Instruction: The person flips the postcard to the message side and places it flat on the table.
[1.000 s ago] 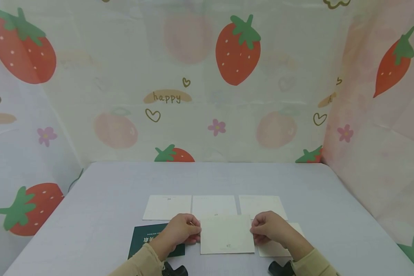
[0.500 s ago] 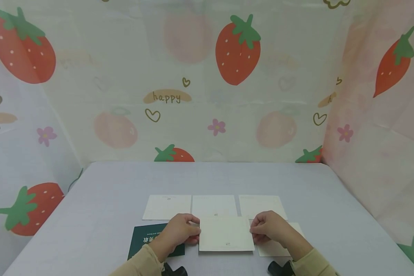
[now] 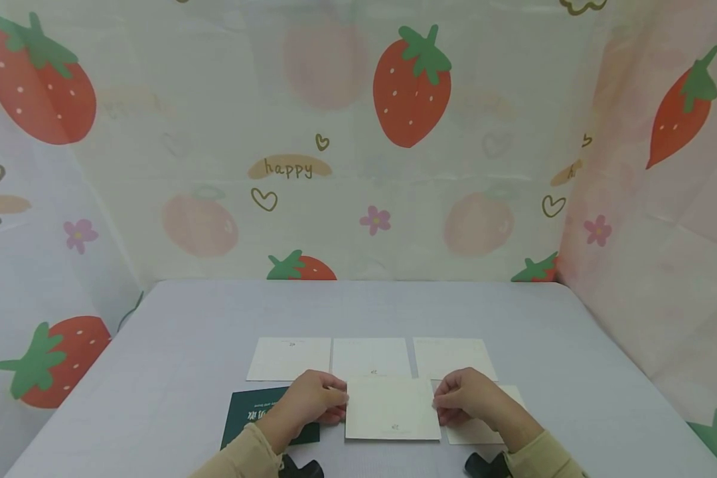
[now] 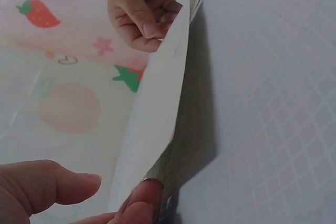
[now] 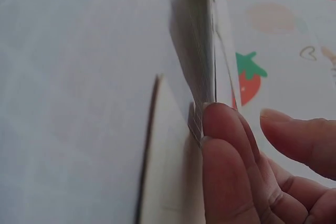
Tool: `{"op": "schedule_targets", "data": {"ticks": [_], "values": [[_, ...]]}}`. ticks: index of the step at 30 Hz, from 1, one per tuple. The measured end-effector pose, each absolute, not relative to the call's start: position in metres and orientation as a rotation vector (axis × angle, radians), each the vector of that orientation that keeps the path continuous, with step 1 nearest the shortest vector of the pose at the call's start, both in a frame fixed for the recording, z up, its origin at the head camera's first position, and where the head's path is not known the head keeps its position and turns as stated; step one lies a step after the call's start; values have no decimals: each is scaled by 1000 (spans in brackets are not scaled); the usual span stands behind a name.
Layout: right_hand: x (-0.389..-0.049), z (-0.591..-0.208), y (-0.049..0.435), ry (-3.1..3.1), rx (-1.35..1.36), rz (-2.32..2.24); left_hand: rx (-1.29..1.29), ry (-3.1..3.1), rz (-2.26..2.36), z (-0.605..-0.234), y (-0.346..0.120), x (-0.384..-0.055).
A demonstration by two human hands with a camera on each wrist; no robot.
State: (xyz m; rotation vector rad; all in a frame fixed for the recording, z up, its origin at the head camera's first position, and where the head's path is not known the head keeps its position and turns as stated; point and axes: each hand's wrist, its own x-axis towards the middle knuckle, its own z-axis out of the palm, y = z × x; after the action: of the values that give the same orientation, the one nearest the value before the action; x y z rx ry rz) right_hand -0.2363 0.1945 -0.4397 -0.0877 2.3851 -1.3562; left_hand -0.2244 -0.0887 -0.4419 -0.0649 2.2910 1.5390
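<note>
Between my hands is a cream card with a small printed mark near its front edge. My left hand holds its left side and my right hand its right side. Fingertips reach under the left edge in the left wrist view, while the thumb stands apart from the surface. Likewise, the right wrist view has fingers against the card's edge and the thumb away from it. Layered sheets show along that edge. A shadow falls on the table beneath the card.
Three pale cards, left, middle and right, lie in a row behind. A dark green card with white lettering is partly under the left hand; another cream card lies by the right hand. The white table meets strawberry-print cloth.
The held card's front edge shifted slightly away from me, then came back toward me, and its far edge sits lower in view. Both hands have barely moved; the other cards stayed put.
</note>
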Motion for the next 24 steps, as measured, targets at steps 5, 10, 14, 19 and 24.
{"op": "schedule_targets", "data": {"ticks": [5, 10, 14, 19, 24], "values": [[-236, -441, 197, 2350, -122, -1369, -40, 2298, 1512, -438, -90, -223], [-234, -440, 199, 2330, -120, -1387, -21, 2301, 1489, -436, -90, -222], [-235, -440, 199, 2324, -117, -1389, -31, 2305, 1487, -436, -89, -222], [-236, -440, 200, 2324, -113, -1395, -41, 2308, 1476, -435, -86, -222], [-237, -441, 200, 2337, -94, -1387, -40, 2319, 1455, -436, -85, -221]]}}
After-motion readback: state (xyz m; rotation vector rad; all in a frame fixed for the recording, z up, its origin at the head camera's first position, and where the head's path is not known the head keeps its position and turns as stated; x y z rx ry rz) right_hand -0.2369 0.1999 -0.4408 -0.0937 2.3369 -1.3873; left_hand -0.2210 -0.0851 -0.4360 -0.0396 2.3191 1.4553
